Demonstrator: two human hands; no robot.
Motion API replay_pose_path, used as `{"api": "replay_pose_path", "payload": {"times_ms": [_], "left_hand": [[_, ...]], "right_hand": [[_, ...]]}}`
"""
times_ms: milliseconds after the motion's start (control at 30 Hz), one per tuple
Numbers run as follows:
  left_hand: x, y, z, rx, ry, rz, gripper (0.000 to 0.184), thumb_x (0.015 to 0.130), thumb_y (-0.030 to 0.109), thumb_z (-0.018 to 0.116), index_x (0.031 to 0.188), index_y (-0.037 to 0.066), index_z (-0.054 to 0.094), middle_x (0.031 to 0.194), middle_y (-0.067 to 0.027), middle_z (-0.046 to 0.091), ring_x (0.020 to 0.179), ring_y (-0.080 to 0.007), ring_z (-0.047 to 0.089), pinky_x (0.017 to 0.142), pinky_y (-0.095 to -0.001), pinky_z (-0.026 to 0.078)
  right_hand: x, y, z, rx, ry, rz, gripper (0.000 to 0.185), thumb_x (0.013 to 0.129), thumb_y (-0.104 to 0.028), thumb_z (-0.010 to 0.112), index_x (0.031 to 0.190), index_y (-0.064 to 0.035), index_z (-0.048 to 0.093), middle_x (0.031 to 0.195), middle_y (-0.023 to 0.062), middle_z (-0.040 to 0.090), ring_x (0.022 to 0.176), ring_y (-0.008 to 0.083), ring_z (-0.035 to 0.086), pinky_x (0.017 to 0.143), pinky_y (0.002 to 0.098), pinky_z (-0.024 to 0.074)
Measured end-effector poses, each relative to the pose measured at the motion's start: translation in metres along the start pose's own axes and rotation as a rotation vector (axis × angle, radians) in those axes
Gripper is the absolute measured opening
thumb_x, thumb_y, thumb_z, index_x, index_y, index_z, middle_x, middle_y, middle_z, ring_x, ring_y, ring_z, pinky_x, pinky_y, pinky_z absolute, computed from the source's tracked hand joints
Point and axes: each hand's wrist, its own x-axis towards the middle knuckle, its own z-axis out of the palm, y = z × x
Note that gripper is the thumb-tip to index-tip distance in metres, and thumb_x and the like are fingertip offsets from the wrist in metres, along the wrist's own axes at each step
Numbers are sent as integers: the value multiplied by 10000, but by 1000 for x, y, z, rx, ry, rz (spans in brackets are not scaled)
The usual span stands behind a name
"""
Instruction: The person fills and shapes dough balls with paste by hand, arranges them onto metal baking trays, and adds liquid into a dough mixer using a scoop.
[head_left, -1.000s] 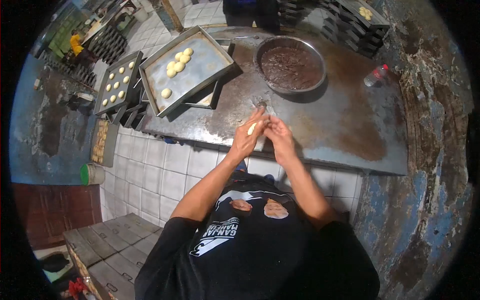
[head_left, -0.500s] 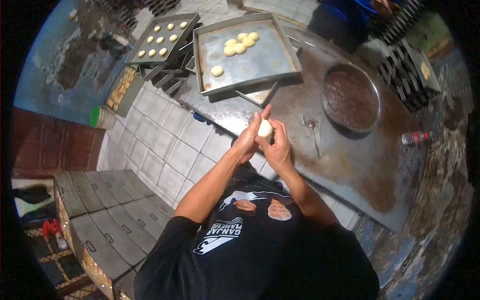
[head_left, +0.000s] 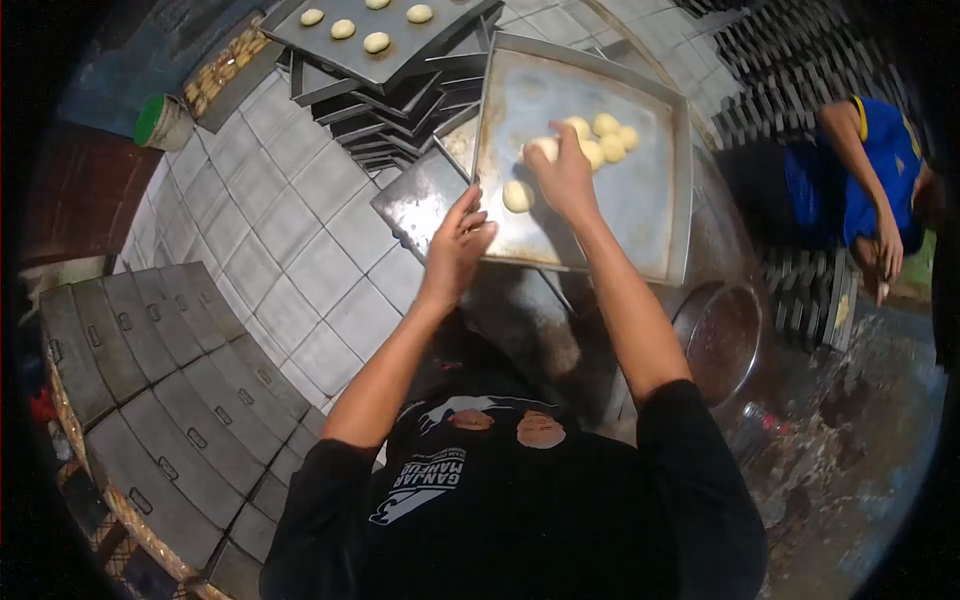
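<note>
At far left, where the dark lens rim swallows the edges, grey metal boxes with handles (head_left: 170,410) sit packed in rows. Above them I make out a green-lidded bucket (head_left: 165,122), then a shallow baking tray (head_left: 340,58) cut off at the top, so only five dough pieces show on it.

The person's left hand (head_left: 460,243) is by the near left corner of the larger square tray (head_left: 630,215), its fingers parted and lightly bent around nothing I can see. From here I can't tell whether the fingertips touch the tray wall.

Over that tray, the right hand (head_left: 565,180) pinches a dough ball (head_left: 542,150) between thumb and fingers; I can't tell whether it rests on the metal. The ball is pale cream, smooth and rounded, partly covered by the fingers. A lone ball (head_left: 518,196) sits just nearer the person, and a huddled cluster (head_left: 610,140) lies right of the hand, which may hide part of it.

Farther right, a metal bowl (head_left: 718,340) is too dim to read inside. A co-worker's blue shirt (head_left: 885,165) shows at far right, the head lost in shadow.
</note>
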Motion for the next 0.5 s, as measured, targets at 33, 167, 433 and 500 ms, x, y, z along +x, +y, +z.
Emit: {"api": "replay_pose_path", "payload": {"times_ms": [33, 167, 433, 500], "left_hand": [[5, 12, -14, 5, 54, -60, 585, 955, 70, 635, 1487, 21, 398, 1439, -176, 492, 1249, -224, 533, 998, -300, 463], [9, 13, -83, 140, 207, -31, 445, 950, 52, 634, 1383, 27, 534, 1324, -110, 605, 1130, -176, 592, 963, -293, 475], [27, 13, -115, 249, 233, -24, 425, 951, 51, 626, 1370, 47, 559, 1298, -91, 627, 1111, -169, 608, 926, -293, 486], [38, 23, -103, 199, 184, -32, 426, 950, 49, 624, 1371, 45, 557, 1296, -91, 626, 1113, -167, 607, 922, -290, 486]], "right_hand": [[26, 19, 22, -9, -18, 7, 458, 895, -224, 690, 1215, 62, 529, 1089, 240, 650, 1024, 344, 643, 873, 424, 517], [74, 56, 75, -427, -181, -297, 524, 904, -273, 655, 1254, 84, 499, 1326, 314, 514, 1236, 454, 487, 1037, 504, 399], [91, 80, 103, -405, -335, -203, 545, 995, -299, 528, 1417, 29, 425, 1583, 271, 249, 1449, 453, 261, 1177, 538, 241], [123, 87, 63, -36, -636, -51, 560, 1038, -375, 444, 1498, -57, 415, 1583, 193, 336, 1436, 371, 345, 1175, 432, 286]]}}
